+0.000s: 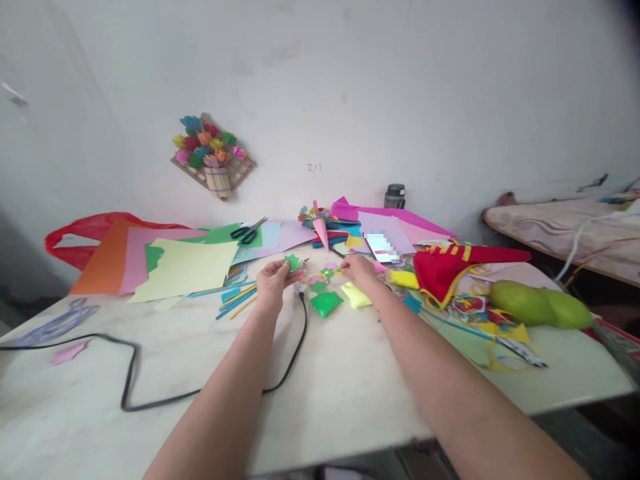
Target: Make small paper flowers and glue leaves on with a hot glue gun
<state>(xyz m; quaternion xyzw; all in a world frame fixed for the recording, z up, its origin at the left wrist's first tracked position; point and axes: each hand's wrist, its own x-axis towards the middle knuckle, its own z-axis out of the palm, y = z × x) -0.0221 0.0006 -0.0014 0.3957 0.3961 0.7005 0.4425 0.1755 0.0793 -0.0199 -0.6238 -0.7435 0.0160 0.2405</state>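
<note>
My left hand pinches a green paper flower cutout between thumb and fingers, just above the table. A small pointed grey tip shows just beyond its fingers; what it belongs to is hidden. My right hand is closed over the small coloured paper flowers, its fingertips pressed together; whatever they hold is too small to make out. Between the hands and nearer me lie a shiny green packet and a yellow packet. Behind them rests a pink paper cone with paper flowers.
Coloured paper sheets, black scissors and thin strips lie left. A black cable crosses the table. A phone, red cloth, green fruit-like objects and a cutter lie right.
</note>
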